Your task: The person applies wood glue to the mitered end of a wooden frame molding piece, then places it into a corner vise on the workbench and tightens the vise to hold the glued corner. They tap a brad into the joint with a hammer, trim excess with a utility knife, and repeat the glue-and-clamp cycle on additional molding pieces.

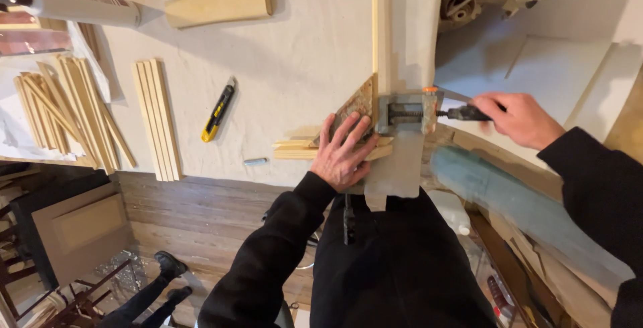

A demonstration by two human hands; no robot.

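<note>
My left hand (343, 150) lies flat, fingers spread, pressing down on the joint where a short wooden strip (295, 148) meets a long upright strip (382, 27). Under my fingertips sits a mottled triangular corner block (355, 104), and my palm covers the near end of the short strip. The hand grips nothing; it only bears down.

My right hand (519, 119) is closed around the dark handle (465, 112) of a metal corner clamp (404, 112), thumb and fingers wrapped on it. The clamp lies just to the right of my left fingertips, between my two hands, and it sits against the long strip where the corner is formed. An orange tip shows at the clamp's upper right edge.

Left of my left hand, well apart, a yellow and black utility knife (219, 109) lies on the pale cloth-covered table (295, 53). Nearer, just left of the short strip, is a small grey cylinder (255, 161). Farther left lie a neat row of wooden slats (157, 117) and a looser pile of slats (63, 110). Beyond my left hand, up the table, a thicker wooden block (220, 5) lies flat, with a white tube (80, 3) to its left.
</note>
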